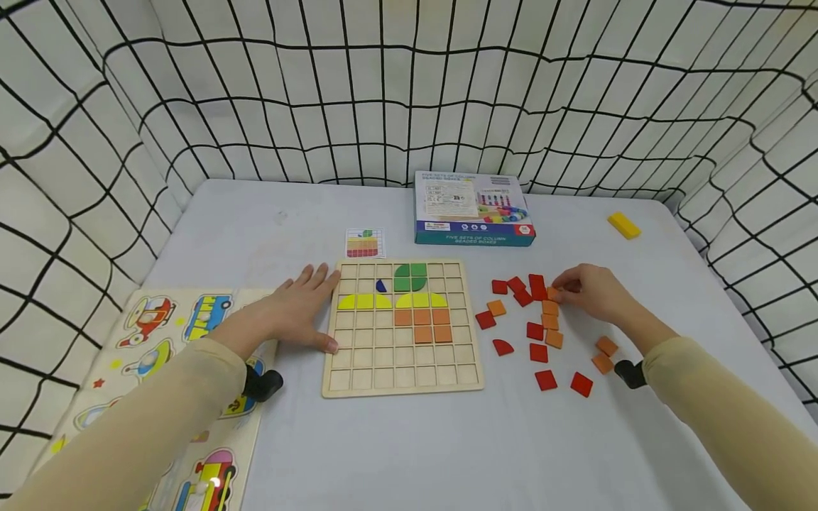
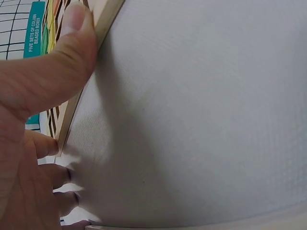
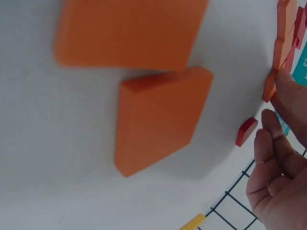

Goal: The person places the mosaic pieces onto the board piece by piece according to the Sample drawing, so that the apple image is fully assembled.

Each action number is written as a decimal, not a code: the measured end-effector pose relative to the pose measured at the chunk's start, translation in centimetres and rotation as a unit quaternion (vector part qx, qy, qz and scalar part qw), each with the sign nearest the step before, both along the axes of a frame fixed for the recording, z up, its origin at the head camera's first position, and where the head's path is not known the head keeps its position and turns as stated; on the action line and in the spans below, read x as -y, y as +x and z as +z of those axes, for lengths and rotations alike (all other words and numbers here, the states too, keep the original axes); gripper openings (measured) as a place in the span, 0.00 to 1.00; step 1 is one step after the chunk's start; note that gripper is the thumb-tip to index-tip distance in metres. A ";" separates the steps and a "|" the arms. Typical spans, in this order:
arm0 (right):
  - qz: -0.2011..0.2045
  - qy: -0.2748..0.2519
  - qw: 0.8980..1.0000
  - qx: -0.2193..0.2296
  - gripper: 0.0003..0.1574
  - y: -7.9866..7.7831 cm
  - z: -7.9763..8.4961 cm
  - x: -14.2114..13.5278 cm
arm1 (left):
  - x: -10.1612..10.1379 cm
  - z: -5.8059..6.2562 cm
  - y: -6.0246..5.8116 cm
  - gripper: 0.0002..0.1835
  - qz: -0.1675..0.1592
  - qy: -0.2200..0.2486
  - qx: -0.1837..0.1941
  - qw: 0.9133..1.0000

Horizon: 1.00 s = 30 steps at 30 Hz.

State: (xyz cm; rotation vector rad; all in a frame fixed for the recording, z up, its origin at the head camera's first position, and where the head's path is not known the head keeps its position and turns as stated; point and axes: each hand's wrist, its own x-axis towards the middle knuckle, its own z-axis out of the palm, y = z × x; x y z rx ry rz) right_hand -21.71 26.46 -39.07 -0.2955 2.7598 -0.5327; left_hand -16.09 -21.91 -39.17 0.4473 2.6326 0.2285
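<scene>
A wooden grid board [image 1: 402, 380] lies in the middle of the table, with green, yellow, blue and orange pieces set in its cells. My left hand [image 1: 287, 309] rests at its left side with fingers spread; in the left wrist view the thumb [image 2: 72, 43] touches the board's edge [image 2: 108, 21]. Right of the board, my right hand [image 1: 594, 291] pinches an orange square tile [image 1: 553, 293] at the top of a column of orange tiles [image 1: 549, 321]. In the right wrist view, thumb and forefinger meet at that tile [image 3: 269, 86].
Red tiles [image 1: 538, 353] lie scattered around the orange ones. A small picture card [image 1: 365, 243] and a boxed set [image 1: 473, 209] are behind the board. A yellow block [image 1: 623, 225] sits far right. A vehicle puzzle board [image 1: 153, 319] lies left, and black netting surrounds the table.
</scene>
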 end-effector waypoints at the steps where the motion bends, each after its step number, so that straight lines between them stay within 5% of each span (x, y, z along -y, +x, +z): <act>1: 0.001 0.001 1.000 -0.004 0.20 0.0 0.0 0.1 | 0.0 0.0 0.0 0.71 0.000 0.001 -0.001 1.000; 18: -0.046 -0.070 0.996 -0.039 0.11 1.2 0.2 1.0 | 0.0 0.3 0.2 0.70 -0.003 0.002 -0.003 1.000; 24: -0.024 -0.104 0.994 -0.030 0.12 2.0 0.9 5.8 | 0.1 0.4 0.2 0.70 -0.005 0.006 -0.004 1.000; 30: 0.043 -0.138 0.990 0.001 0.08 3.0 0.7 12.2 | 0.1 0.3 0.1 0.69 -0.005 0.011 -0.001 1.000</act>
